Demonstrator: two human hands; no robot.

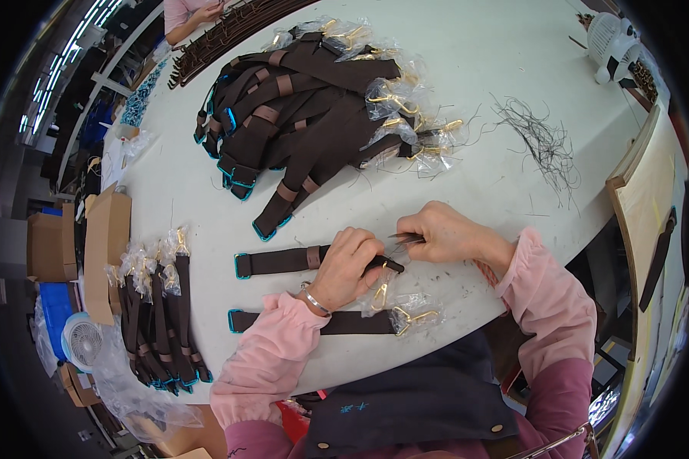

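Observation:
My left hand [346, 269] is closed on a dark brown webbing strap [279, 262], pinching it near its right end. That strap has a blue-edged buckle [243, 265] at the left and a brown keeper loop. A gold hook [383, 289] in clear film hangs from its right end. Just right of this end, my right hand [445, 231] grips small dark thread snips [408, 238], partly hidden by the fingers, their tips toward the strap. Nearer to me lies a second strap [354, 323], partly under my left forearm, with a film-wrapped gold hook [413, 315].
A big heap of similar straps [306, 99] covers the far middle, and a smaller bundle [164, 321] lies at the left. Loose dark threads [547, 149] are scattered at the right. A white fan [612, 46] stands far right. Another person's hand [205, 13] shows at the far left.

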